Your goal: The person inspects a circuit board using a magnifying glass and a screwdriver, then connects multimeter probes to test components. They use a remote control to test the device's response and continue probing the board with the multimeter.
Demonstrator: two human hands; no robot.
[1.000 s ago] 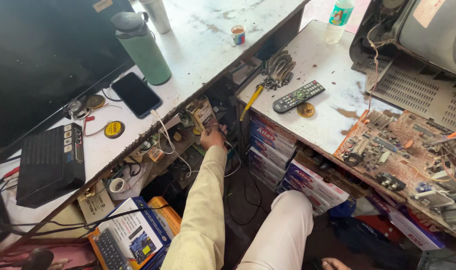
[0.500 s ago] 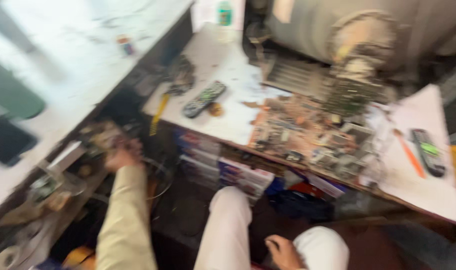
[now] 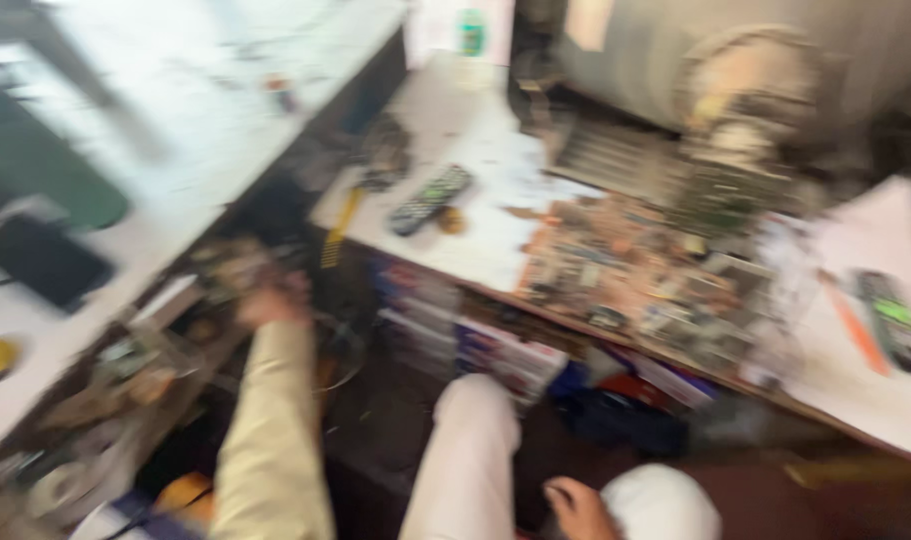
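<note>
Setting: electronics repair workshop. Evidence: bare circuit board [image 3: 635, 275] lying open on the white desk [image 3: 475, 235], beside an opened grey television casing [image 3: 735, 90] with exposed internals. Black remote control [image 3: 430, 198] on the same desk; a second remote [image 3: 890, 320] at far right. Shelf [image 3: 125, 370] under the left desk crammed with wires and small parts. Picture blurred; finer detail unreadable.

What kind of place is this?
Likely an electronics repair bench: a bare circuit board and remote control lie on the white table, and the left hand reaches into a cluttered parts shelf.
</note>
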